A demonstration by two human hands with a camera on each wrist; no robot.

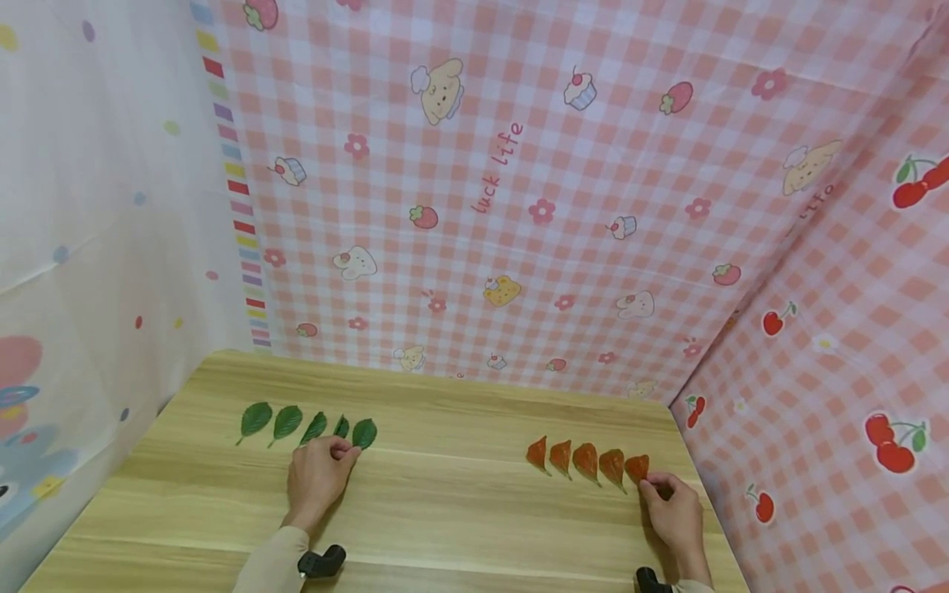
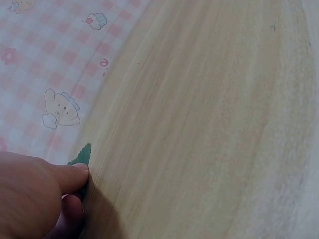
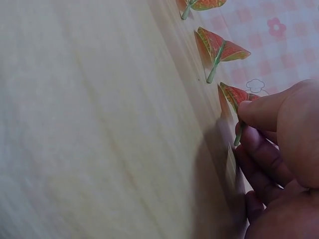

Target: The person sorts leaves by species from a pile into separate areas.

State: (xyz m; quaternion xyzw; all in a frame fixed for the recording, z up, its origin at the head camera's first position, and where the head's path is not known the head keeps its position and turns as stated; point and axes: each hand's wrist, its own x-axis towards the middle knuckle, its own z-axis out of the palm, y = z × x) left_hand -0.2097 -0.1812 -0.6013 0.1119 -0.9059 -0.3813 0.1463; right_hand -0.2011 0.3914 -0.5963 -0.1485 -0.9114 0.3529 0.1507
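On the left, a row of several green leaves [image 1: 256,418] lies on the wooden table. My left hand [image 1: 319,479] pinches the leaf at the row's right end, a green leaf [image 1: 364,432], between thumb and finger. In the left wrist view only the tip of this green leaf [image 2: 83,155] shows past the thumb. To the right is a row of several orange-red leaves [image 1: 585,461] with stems toward me. My right hand [image 1: 676,512] pinches the rightmost red leaf [image 1: 637,467] near its stem; the right wrist view shows that red leaf [image 3: 229,93] partly behind the thumb.
Bare wooden tabletop [image 1: 452,478] separates the two rows. A pink checked cloth [image 1: 460,247] hangs at the back, with a cherry-print cloth [image 1: 830,395] on the right and a dotted white cloth [image 1: 141,247] on the left.
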